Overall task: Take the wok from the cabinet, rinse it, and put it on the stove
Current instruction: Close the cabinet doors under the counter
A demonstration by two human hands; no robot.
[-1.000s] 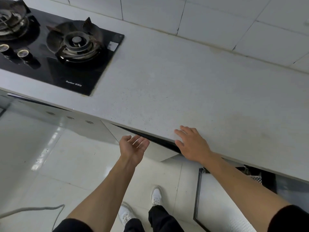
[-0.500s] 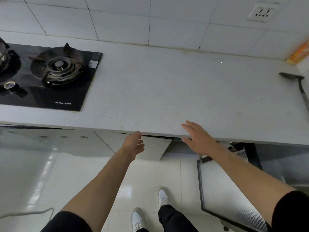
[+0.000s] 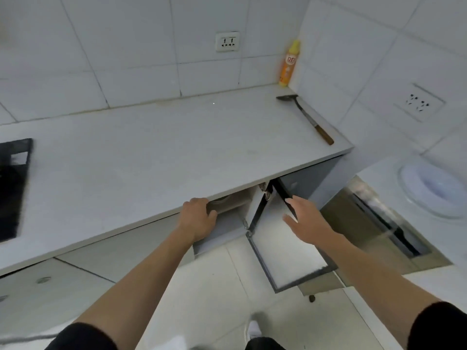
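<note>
From the head camera, the pale grey stone counter (image 3: 156, 157) runs from the left edge to a corner on the right, backed by white wall tiles; beneath its front edge a cabinet stands open, its white door with a dark frame (image 3: 285, 246) swung outward over the floor; the left hand (image 3: 198, 219) is at the cabinet mouth just under the counter edge, its fingers curled inward at the rim of a rounded dark grey object (image 3: 222, 202) that shows only partly in the shadowed opening, possibly the wok, though too little is visible to be sure, and whether the fingers actually grip it cannot be told; the right hand (image 3: 307, 221) hovers over the open door with fingers straight and slightly spread, holding nothing, its fingertips near the door's dark upper edge; the black glass stove (image 3: 12, 188) shows only as a corner at the far left of the counter; at the far right end lies a metal spatula with a brown wooden handle (image 3: 307, 117), and just behind it in the corner stands an orange bottle with a yellow cap (image 3: 288, 64); a white wall socket (image 3: 227, 41) sits on the tiles above.
</note>
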